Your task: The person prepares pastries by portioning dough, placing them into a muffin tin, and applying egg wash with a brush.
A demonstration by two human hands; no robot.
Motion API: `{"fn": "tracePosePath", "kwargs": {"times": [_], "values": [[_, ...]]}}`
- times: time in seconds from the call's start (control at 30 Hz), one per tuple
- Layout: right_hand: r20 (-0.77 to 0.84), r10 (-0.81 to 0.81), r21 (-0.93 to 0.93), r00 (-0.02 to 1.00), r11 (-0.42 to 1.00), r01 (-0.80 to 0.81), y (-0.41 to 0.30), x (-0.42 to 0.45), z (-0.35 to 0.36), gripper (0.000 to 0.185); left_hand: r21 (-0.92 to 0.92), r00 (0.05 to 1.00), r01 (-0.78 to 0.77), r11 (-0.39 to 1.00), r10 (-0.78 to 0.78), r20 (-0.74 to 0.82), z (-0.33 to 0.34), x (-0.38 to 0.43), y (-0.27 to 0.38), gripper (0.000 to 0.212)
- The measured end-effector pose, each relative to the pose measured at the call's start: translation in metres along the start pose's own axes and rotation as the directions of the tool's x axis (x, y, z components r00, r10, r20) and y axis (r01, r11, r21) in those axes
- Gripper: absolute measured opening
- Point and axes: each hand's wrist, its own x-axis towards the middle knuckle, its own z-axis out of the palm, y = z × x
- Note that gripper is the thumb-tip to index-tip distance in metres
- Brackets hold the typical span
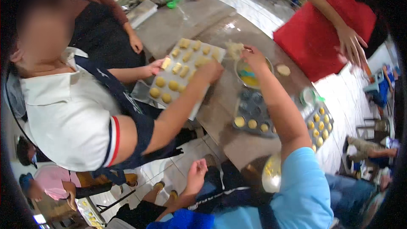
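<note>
My right hand, in a light blue sleeve, reaches over the far rim of a bowl with yellow and blue showing inside. Its fingertips meet a pale, blurred lump; whether they grip it I cannot tell. Low before my body, away from the table, my left hand has its fingers drawn together and no object visible in them. Just this side of the bowl sits a dark muffin tin, with round dough pieces in its near row; my right forearm hides part of it.
A co-worker at left holds a pale tray of rolled and round dough pieces. A filled muffin tin, a jar, a dough disc and a bowl of yellow bits surround my arm. A person in red stands opposite.
</note>
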Motion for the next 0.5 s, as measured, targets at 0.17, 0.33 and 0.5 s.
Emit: {"fn": "tracePosePath", "kwargs": {"times": [0.17,0.33,0.5], "values": [[-0.041,-0.061,-0.346,0.997,0.937,0.043,0.013,-0.157,-0.103,0.032,-0.034,0.996,-0.038,0.999,0.041,0.076,0.013,0.003,0.018,0.021],[-0.195,0.106,-0.264,0.975,0.952,-0.156,-0.009,-0.307,-0.153,0.030,0.093,0.949,-0.064,0.994,0.032,0.313,0.014,0.007,0.024,0.022],[-0.453,0.036,-0.253,0.891,0.953,-0.167,0.007,-0.395,-0.183,0.030,0.233,0.926,-0.124,0.964,0.029,0.375,0.023,0.013,0.057,0.015]]}}
